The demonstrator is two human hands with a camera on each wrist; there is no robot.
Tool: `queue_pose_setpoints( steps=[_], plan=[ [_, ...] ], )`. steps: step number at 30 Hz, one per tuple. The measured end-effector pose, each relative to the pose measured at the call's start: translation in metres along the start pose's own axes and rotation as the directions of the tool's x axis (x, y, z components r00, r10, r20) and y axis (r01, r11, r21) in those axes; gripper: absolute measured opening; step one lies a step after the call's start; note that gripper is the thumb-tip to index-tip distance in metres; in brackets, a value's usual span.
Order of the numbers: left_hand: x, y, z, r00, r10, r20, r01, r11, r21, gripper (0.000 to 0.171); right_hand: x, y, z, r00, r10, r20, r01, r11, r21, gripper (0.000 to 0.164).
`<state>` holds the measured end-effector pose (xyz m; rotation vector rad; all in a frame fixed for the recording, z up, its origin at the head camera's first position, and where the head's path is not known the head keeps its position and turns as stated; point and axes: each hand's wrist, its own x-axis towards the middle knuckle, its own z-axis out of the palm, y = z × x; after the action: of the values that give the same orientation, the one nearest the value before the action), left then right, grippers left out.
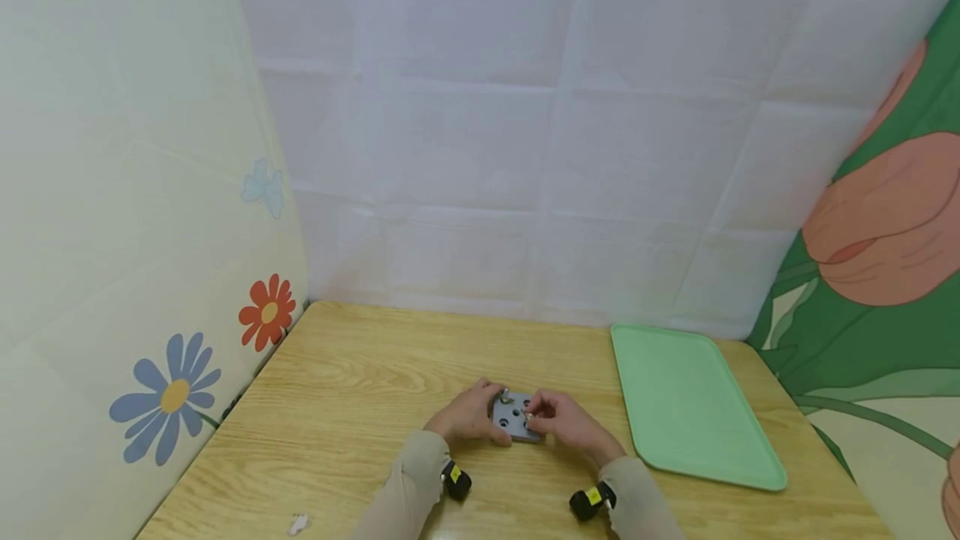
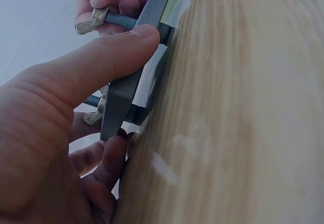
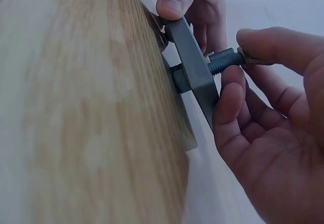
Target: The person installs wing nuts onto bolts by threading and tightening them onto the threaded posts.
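A grey metal plate [image 1: 517,427] with several round holes is held just over the table. My left hand [image 1: 471,415] grips it at its left side, thumb along the near edge and fingers around the far side. Through the plate's right side runs a dark threaded bolt [image 2: 120,20], its knurled head [image 3: 180,78] underneath. My right hand [image 1: 566,421] pinches a brass-coloured wing nut [image 2: 92,21] at the top end of that bolt. Another wing nut [image 1: 506,396] sits low on a second bolt near the left hand, close against the plate.
To the right on the wooden table [image 1: 360,373] lies a light green tray [image 1: 690,398]. A small pale patch [image 1: 298,523] shows at the front left of the table. White cloth [image 1: 450,148] hangs behind, with printed flower cloths at both sides.
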<state>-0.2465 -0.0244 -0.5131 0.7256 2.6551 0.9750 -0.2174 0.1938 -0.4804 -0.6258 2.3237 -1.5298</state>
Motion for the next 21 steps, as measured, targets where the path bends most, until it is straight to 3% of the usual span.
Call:
queue_pose_setpoints(
  steps=[9,21],
  plan=[
    [0.001,-0.002,0.002,1.000,0.009,-0.002,-0.009,1.000,0.010,0.085,0.011,0.028,-0.002,0.999,0.033,0.016,-0.035,0.992,0.124,0.020],
    [0.001,-0.002,0.001,1.000,0.018,-0.004,-0.018,1.000,0.025,0.086,0.005,0.017,-0.003,1.000,0.010,0.020,-0.013,0.989,0.149,0.012]
  ],
)
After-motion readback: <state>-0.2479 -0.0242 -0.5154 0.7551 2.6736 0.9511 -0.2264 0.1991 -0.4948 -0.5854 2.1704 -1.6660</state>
